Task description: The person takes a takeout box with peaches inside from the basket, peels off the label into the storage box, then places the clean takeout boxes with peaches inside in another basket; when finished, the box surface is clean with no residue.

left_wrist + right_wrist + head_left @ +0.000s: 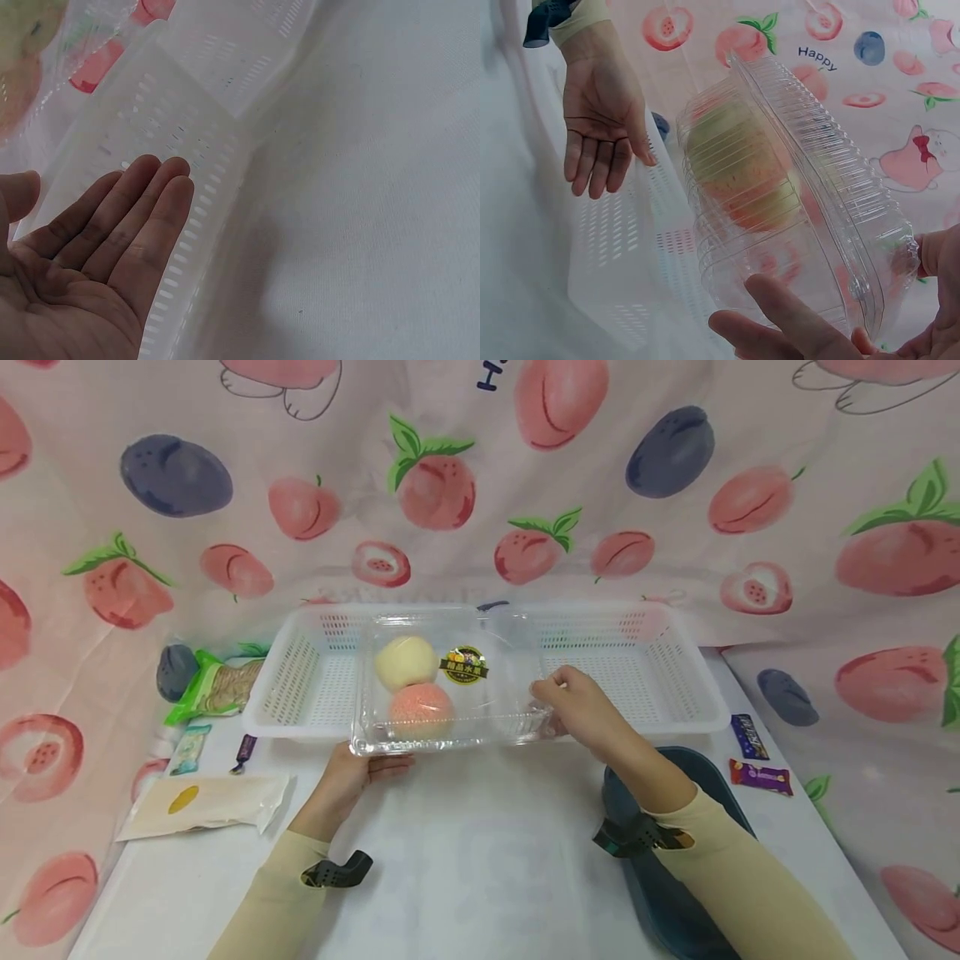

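Note:
A clear plastic clamshell box [487, 714] is held tilted above the white perforated basket [637, 681]. Inside it, at the left end, lie a pale yellow round fruit [407, 664] and a pink-orange one [422, 712]. My right hand [588, 706] grips the box's right end, its thumb and fingers at the rim in the right wrist view. Under the box's near left corner is my left hand [356, 781]. Its palm is turned up with straight fingers, beside the basket wall in the left wrist view. That hand [604, 120] is apart from the box [802, 217] in the right wrist view.
A dark blue tray [637, 902] lies beneath my right forearm. At the left are a green bag [225, 687], a white packet [213, 806] and small wrapped sweets [243, 753]. Two more wrapped snacks [761, 777] lie at the right edge. A fruit-print cloth [465, 560] hangs behind.

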`<state>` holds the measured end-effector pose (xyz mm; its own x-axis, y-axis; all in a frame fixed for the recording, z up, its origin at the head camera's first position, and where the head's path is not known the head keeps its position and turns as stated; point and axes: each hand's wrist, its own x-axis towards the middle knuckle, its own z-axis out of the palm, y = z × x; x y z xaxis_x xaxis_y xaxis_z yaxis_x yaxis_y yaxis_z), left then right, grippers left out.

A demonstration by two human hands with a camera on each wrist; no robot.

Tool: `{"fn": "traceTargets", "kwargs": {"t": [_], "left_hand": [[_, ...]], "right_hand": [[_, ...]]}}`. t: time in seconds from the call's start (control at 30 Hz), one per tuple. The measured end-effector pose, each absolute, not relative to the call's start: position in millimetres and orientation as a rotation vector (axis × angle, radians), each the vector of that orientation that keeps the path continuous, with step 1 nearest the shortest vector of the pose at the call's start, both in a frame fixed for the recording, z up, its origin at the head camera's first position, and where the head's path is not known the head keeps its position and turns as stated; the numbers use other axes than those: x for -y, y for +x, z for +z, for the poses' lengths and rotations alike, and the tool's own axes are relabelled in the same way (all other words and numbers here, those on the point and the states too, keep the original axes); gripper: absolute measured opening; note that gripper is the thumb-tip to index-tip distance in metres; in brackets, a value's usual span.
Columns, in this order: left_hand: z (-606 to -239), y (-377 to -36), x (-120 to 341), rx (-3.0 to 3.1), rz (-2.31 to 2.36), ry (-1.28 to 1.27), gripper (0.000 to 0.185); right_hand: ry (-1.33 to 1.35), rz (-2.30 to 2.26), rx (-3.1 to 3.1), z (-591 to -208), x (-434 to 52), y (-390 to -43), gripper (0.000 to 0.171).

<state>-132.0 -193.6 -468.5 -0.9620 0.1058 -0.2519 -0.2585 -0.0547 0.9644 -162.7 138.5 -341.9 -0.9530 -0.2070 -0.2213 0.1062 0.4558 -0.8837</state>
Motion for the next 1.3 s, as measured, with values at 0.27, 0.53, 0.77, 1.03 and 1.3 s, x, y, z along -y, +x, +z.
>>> {"fn": "traceTargets", "kwargs": {"t": [0.27, 0.53, 0.77, 1.03, 1.3], "left_hand": [[-466, -129, 198, -2.178, 1.889, -0.311, 0.050], [-467, -130, 196, -2.117, 1.938, -0.331, 0.063], [-465, -131, 193, -2.091, 1.967, -0.373, 0.065], [-465, -132, 193, -2.063, 1.998, -0.352, 0.066], [-468, -132, 194, -2.013, 2.057, -0.200, 0.065]], "right_hand": [[-0.096, -1.514, -2.410, -346, -157, -132, 0.022], [-0.097, -1.437, -2.453, -357, -177, -99, 0.022], [-0.128, -1.409, -2.449, -374, -187, -79, 0.023], [-0.103, -1.424, -2.415, -389, -195, -61, 0.024], [-0.012, -1.428, -2.366, -407, -200, -46, 0.022]]}}
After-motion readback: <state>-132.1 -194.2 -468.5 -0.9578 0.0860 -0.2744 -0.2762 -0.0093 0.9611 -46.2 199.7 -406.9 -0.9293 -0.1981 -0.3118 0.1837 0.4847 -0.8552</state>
